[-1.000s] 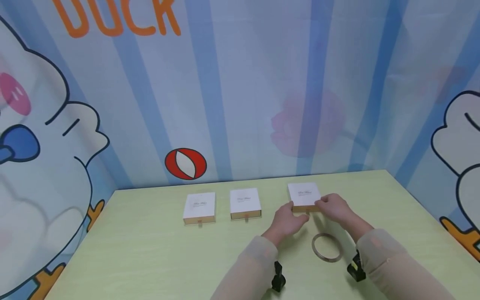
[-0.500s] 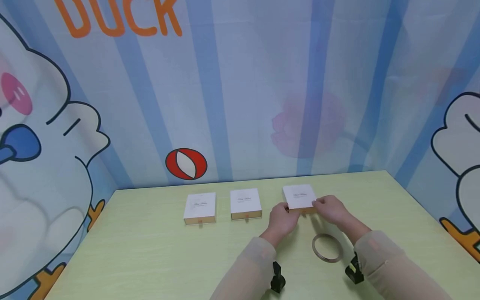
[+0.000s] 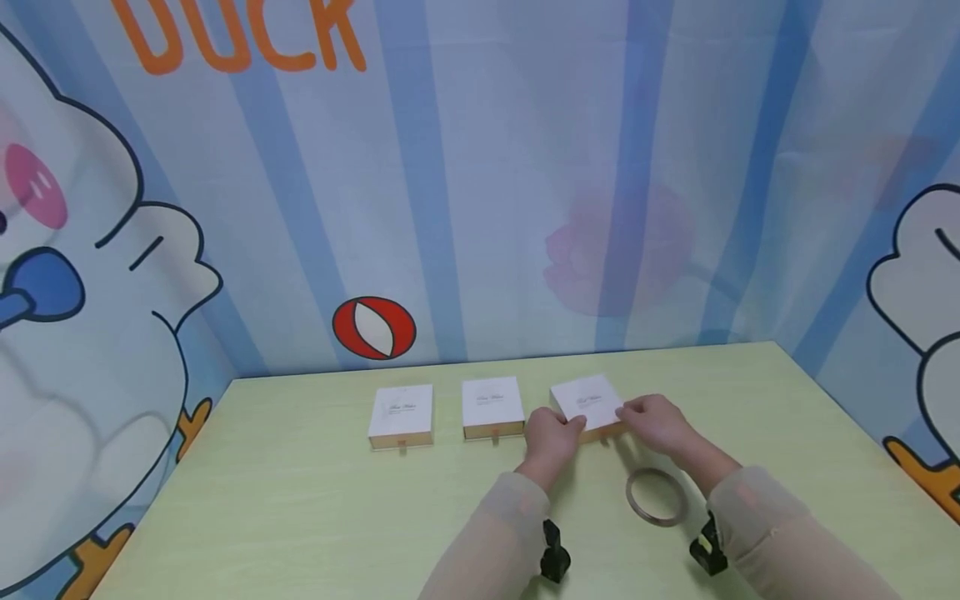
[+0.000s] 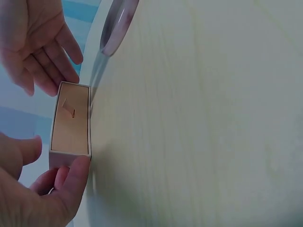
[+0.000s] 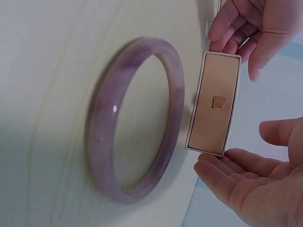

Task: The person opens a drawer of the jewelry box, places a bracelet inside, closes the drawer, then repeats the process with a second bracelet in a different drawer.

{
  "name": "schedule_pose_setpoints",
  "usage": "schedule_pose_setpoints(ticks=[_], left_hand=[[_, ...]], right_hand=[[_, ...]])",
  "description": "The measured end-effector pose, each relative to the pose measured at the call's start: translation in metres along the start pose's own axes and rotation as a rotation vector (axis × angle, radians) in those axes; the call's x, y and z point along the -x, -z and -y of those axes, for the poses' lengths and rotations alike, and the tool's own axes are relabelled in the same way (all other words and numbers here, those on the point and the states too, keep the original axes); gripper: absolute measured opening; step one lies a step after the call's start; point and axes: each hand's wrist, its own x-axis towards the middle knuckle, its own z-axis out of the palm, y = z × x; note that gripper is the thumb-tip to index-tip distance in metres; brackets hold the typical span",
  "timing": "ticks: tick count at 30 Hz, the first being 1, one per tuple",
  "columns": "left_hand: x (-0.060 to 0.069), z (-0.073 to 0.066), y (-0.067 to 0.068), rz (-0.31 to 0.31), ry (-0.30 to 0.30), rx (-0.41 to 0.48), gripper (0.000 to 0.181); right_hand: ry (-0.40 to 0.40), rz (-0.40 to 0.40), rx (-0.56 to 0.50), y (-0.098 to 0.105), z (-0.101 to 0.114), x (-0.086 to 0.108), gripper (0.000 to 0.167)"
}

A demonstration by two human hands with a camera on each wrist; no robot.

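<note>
A white box with a tan drawer front and a small pull tab lies on the table, turned slightly askew. My left hand touches its left end with the fingers; in the left wrist view that hand's thumb stands off the box. At the other end are the fingers of my right hand, touching the side, and its thumb is also apart from the box. A pale purple bangle lies flat in front of the box, nearest my right forearm. The box's back is hidden in both wrist views.
Two similar white boxes, a middle one and a left one, stand in a row to the left on the pale green table. A striped blue cartoon backdrop rises behind the table's far edge.
The right-hand box has shifted left and toward me, and has turned askew. Both hands have moved left with it, while the bangle and the other two boxes have stayed in place.
</note>
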Motion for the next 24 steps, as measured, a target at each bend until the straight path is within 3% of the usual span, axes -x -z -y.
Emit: schedule_pose_setpoints(ticks=[5,10,15,19,24], left_hand=[[-0.001,0.001,-0.001,0.007,0.029,0.013,0.024],[-0.003,0.002,-0.005,0.01,0.038,0.023,0.025],[-0.004,0.002,-0.008,-0.004,0.057,0.024,0.039],[-0.007,0.001,-0.008,-0.007,-0.016,-0.011,0.053],[-0.009,0.001,-0.009,0.022,-0.077,-0.037,0.062]], right_hand=[[-0.001,-0.028,0.015,-0.002,-0.002,0.001,0.046],[-0.01,-0.091,0.045,-0.001,-0.003,0.002,0.033],[-0.092,-0.013,0.003,-0.003,-0.003,0.002,0.027],[-0.115,0.033,-0.005,-0.01,-0.001,-0.001,0.028],[-0.072,-0.001,0.037,-0.019,-0.002,-0.004,0.029]])
